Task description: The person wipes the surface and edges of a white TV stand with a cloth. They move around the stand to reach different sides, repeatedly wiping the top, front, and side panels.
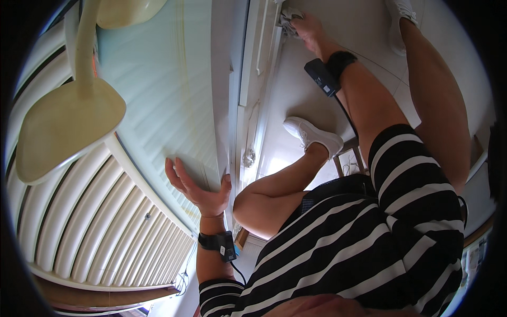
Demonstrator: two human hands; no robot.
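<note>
My left hand (206, 194) rests with spread fingers at the edge of a pale, glossy tabletop (158, 99), holding nothing. Reaching down at the top of the view, my right hand (308, 31) grips a crumpled greyish cloth (291, 21). The cloth is against the lower part of a white panelled cabinet front (251, 71), close to the floor. Part of the right hand's fingers is hidden by the cloth. Each wrist bears a strap with a small black device.
A cream, curved plastic object (71, 119) stands at the left, by a ribbed white radiator-like panel (111, 226). Light floor tiles (368, 39) lie beneath my legs and white shoes (313, 134). Wooden stool legs (348, 152) stand near my seat. Cables hang at the lower left.
</note>
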